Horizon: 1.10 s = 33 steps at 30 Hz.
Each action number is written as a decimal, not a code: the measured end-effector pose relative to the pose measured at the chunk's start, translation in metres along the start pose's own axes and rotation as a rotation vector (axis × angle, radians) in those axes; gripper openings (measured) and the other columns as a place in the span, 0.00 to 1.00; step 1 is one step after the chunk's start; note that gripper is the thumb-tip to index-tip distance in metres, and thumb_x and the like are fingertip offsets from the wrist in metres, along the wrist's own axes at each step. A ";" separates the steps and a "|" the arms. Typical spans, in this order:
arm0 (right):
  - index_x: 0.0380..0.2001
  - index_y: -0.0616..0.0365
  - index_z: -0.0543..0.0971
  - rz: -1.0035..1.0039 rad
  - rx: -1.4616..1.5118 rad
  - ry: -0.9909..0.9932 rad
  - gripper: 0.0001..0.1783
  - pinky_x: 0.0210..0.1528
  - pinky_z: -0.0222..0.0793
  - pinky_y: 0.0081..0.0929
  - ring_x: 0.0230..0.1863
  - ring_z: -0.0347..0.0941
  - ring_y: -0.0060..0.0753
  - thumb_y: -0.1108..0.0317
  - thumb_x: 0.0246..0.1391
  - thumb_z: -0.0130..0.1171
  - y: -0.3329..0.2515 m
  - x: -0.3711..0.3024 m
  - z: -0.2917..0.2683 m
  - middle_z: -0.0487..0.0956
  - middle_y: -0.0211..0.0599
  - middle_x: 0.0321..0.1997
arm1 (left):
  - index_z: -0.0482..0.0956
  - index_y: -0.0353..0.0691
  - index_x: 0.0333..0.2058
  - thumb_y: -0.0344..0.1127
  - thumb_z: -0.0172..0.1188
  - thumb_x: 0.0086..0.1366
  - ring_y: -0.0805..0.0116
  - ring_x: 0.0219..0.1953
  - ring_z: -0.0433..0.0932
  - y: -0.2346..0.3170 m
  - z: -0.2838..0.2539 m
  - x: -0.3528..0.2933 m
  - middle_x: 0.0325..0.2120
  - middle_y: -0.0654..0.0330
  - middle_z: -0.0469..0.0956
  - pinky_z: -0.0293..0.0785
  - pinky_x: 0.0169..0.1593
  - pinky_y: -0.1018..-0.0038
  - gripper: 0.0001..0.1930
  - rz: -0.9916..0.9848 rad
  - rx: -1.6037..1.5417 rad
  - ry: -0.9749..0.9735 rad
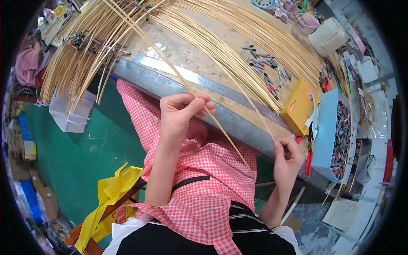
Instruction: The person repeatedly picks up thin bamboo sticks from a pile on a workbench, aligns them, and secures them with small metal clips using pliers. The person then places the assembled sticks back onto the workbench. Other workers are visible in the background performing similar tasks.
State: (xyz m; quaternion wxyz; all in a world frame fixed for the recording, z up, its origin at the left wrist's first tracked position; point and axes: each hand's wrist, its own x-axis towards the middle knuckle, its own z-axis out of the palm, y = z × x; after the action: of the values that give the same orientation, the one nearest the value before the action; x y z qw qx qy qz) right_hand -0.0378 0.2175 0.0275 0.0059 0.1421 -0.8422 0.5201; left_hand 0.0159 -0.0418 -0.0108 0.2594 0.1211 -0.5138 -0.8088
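Fingers of the left hand point(182, 109) are clamped on a slender, bamboo-like rod point(172, 67), held slanting above a flat metal ruler point(216, 87) and the red-and-white gingham apron point(204, 163). By the pinched fingertips of the right hand point(287, 159), a second, gently curved rod point(256, 108) is gripped near a yellow box point(298, 105).

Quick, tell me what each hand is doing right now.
Left hand: closed, pinching a thin tan strip.
Right hand: closed, pinching the end of another tan strip.
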 end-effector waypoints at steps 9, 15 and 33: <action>0.26 0.66 0.74 -0.143 -0.038 0.069 0.04 0.26 0.53 0.14 0.26 0.61 0.15 0.80 0.53 0.58 -0.018 -0.002 -0.018 0.69 0.27 0.26 | 0.80 0.26 0.33 0.29 0.61 0.62 0.61 0.27 0.84 -0.002 0.002 0.001 0.25 0.49 0.82 0.83 0.31 0.72 0.09 -0.012 -0.051 -0.023; 0.27 0.67 0.75 -0.232 -0.127 0.207 0.02 0.30 0.58 0.15 0.29 0.64 0.18 0.81 0.54 0.56 -0.019 0.005 -0.036 0.72 0.29 0.29 | 0.80 0.26 0.32 0.28 0.61 0.62 0.60 0.29 0.84 0.003 0.003 -0.003 0.26 0.49 0.81 0.83 0.31 0.70 0.08 0.012 -0.058 -0.007; 0.27 0.66 0.76 -0.273 0.021 -0.268 0.02 0.27 0.65 0.24 0.25 0.71 0.32 0.81 0.48 0.60 -0.019 -0.004 0.033 0.74 0.40 0.26 | 0.79 0.28 0.35 0.30 0.61 0.63 0.59 0.28 0.84 0.003 0.003 -0.005 0.27 0.47 0.82 0.81 0.29 0.73 0.09 0.078 -0.129 0.013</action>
State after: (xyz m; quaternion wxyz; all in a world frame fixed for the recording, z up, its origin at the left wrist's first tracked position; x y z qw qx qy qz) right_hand -0.0250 0.1812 0.0281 -0.0374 0.3230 -0.8030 0.4995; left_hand 0.0200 -0.0377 -0.0077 0.3012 0.0892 -0.4632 -0.8287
